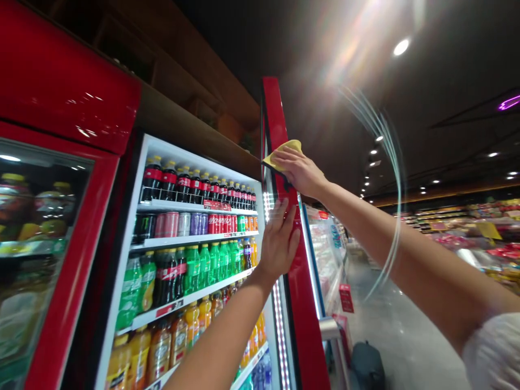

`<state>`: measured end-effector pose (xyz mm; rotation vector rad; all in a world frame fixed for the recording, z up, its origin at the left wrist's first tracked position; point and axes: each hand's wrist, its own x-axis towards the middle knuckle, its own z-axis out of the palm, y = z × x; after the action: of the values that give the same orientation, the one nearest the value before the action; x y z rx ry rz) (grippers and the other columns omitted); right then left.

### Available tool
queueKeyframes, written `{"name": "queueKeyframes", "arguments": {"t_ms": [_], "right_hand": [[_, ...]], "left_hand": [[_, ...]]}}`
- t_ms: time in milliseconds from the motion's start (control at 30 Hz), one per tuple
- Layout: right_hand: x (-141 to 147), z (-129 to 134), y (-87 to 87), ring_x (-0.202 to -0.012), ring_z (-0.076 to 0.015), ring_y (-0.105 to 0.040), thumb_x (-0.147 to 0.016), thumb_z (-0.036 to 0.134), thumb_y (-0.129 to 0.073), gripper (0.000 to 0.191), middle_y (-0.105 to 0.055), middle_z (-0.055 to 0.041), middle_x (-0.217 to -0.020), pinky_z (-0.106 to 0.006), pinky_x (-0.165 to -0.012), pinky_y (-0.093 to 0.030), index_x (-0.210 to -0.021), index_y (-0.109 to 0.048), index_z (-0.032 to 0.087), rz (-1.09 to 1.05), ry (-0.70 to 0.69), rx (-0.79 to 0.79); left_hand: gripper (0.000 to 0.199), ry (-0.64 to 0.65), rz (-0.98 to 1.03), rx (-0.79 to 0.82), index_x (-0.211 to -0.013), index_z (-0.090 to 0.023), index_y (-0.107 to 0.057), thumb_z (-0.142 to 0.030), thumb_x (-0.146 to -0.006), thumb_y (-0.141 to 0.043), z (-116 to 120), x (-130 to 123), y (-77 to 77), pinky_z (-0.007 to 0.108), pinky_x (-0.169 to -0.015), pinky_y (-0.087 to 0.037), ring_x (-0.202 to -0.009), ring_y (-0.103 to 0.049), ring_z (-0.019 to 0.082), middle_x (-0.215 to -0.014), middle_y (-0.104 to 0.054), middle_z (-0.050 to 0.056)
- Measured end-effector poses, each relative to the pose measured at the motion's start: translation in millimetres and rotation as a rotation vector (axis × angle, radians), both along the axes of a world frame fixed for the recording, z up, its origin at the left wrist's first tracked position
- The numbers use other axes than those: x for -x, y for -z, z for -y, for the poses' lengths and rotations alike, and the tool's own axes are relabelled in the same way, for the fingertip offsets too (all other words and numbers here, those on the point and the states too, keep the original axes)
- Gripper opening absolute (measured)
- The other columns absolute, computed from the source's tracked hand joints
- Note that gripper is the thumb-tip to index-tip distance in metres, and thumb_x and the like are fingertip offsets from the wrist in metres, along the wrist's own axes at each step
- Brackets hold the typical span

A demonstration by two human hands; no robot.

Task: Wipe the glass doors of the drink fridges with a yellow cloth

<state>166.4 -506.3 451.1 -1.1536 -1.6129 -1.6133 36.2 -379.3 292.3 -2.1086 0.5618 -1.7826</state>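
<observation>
A red cooler door (pixel 303 303) stands swung open, seen nearly edge-on. High on it, my right hand (pixel 298 169) presses a yellow cloth (pixel 291 146) against the red frame, its fingers over the cloth. Lower down, my left hand (pixel 280 238) lies with spread fingers against the inner side of the door, holding nothing. Behind my left arm, the lit cooler shelves (pixel 195 238) bear rows of cola bottles (pixel 183 183), cans (pixel 198 223), green bottles (pixel 192 268) and orange drinks.
Another red cooler (pixel 77 260) with its glass door closed stands at the left. Right of the open door are a metal rail (pixel 330 329), a dark bin-like object (pixel 366 364) and a shop aisle floor (pixel 400 336). Stocked shelves run along the far right.
</observation>
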Motion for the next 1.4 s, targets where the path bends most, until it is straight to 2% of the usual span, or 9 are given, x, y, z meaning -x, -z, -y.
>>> {"name": "queueKeyframes", "arguments": {"t_ms": [233, 367, 500, 667, 767, 833, 967, 1200, 1400], "right_hand": [[-22, 38, 56.3, -0.151, -0.0249, -0.044, -0.098, 0.02, -0.049, 0.046, -0.059, -0.0046, -0.153, -0.049, -0.127, -0.035, -0.141, -0.066, 0.022, -0.093, 0.016, 0.009], [-30, 62, 108.8, -0.153, -0.025, -0.039, -0.096, 0.016, -0.049, 0.051, -0.056, -0.0044, -0.156, -0.049, -0.128, -0.033, -0.146, -0.062, 0.023, -0.208, 0.071, 0.057], [-19, 81, 191.8, -0.155, -0.0243, -0.035, -0.098, 0.013, -0.046, 0.055, -0.05, -0.0061, -0.16, -0.047, -0.128, -0.035, -0.151, -0.056, 0.022, -0.303, 0.16, 0.129], [17, 92, 322.0, -0.156, -0.0259, -0.034, -0.1, 0.012, -0.044, 0.056, -0.047, -0.0063, -0.162, -0.049, -0.12, -0.043, -0.155, -0.05, 0.023, -0.393, 0.349, 0.198], [38, 92, 388.3, -0.153, -0.0273, -0.039, -0.1, 0.01, -0.046, 0.06, -0.048, -0.0046, -0.161, -0.05, -0.113, -0.047, -0.157, -0.046, 0.028, -0.42, 0.456, 0.227], [45, 89, 416.8, -0.151, -0.0274, -0.043, -0.1, 0.009, -0.046, 0.061, -0.049, -0.0031, -0.16, -0.05, -0.112, -0.046, -0.158, -0.045, 0.03, -0.424, 0.472, 0.222], [46, 83, 436.7, -0.149, -0.0264, -0.046, -0.101, 0.011, -0.046, 0.059, -0.051, -0.0015, -0.158, -0.049, -0.115, -0.042, -0.155, -0.049, 0.035, -0.466, 0.425, 0.196], [30, 87, 438.4, -0.149, -0.0254, -0.045, -0.103, 0.016, -0.046, 0.05, -0.056, -0.0013, -0.154, -0.051, -0.117, -0.041, -0.147, -0.058, 0.037, -0.512, 0.341, 0.161], [12, 106, 434.3, -0.152, -0.0261, -0.041, -0.102, 0.013, -0.046, 0.049, -0.055, -0.0051, -0.155, -0.054, -0.118, -0.043, -0.145, -0.061, 0.031, -0.633, 0.341, 0.136]], "left_hand": [[0.065, 0.01, 0.06, 0.191, -0.165, -0.012, -0.017, -0.037, -0.108, -0.038, 27, -41, 18.0, 0.057, -0.126, -0.034, -0.159, -0.027, 0.034, -0.17, -0.027, 0.024], [0.062, 0.089, -0.119, 0.169, -0.167, -0.017, -0.016, -0.03, -0.108, -0.034, 30, -38, 57.0, 0.052, -0.128, -0.035, -0.159, -0.027, 0.029, -0.173, -0.024, 0.018], [0.061, 0.112, -0.276, 0.171, -0.167, -0.021, -0.02, -0.02, -0.107, -0.033, 25, -19, 121.3, 0.049, -0.127, -0.038, -0.158, -0.03, 0.025, -0.17, -0.033, 0.014], [0.072, 0.128, -0.438, 0.171, -0.168, -0.025, -0.008, -0.011, -0.103, -0.036, 24, -4, 197.9, 0.052, -0.127, -0.038, -0.158, -0.029, 0.025, -0.171, -0.031, 0.013], [0.076, 0.114, -0.517, 0.214, -0.168, -0.028, -0.004, -0.008, -0.102, -0.037, 24, -1, 226.2, 0.054, -0.128, -0.035, -0.159, -0.024, 0.025, -0.173, -0.024, 0.012], [0.079, 0.087, -0.554, 0.236, -0.168, -0.028, -0.001, -0.007, -0.101, -0.037, 22, -1, 236.2, 0.056, -0.128, -0.032, -0.16, -0.021, 0.025, -0.173, -0.022, 0.013], [0.084, 0.06, -0.545, 0.214, -0.167, -0.026, 0.004, -0.006, -0.099, -0.04, 16, -1, 240.1, 0.056, -0.128, -0.031, -0.16, -0.018, 0.025, -0.173, -0.022, 0.014], [0.081, -0.007, -0.534, 0.194, -0.168, -0.022, 0.003, -0.011, -0.101, -0.041, 26, -8, 239.0, 0.057, -0.129, -0.026, -0.159, -0.023, 0.026, -0.172, -0.023, 0.017], [0.08, -0.015, -0.603, 0.231, -0.167, -0.018, -0.015, -0.002, -0.093, -0.042, 53, -35, 231.7, 0.058, -0.129, -0.023, -0.16, -0.022, 0.027, -0.172, -0.023, 0.017]]}}
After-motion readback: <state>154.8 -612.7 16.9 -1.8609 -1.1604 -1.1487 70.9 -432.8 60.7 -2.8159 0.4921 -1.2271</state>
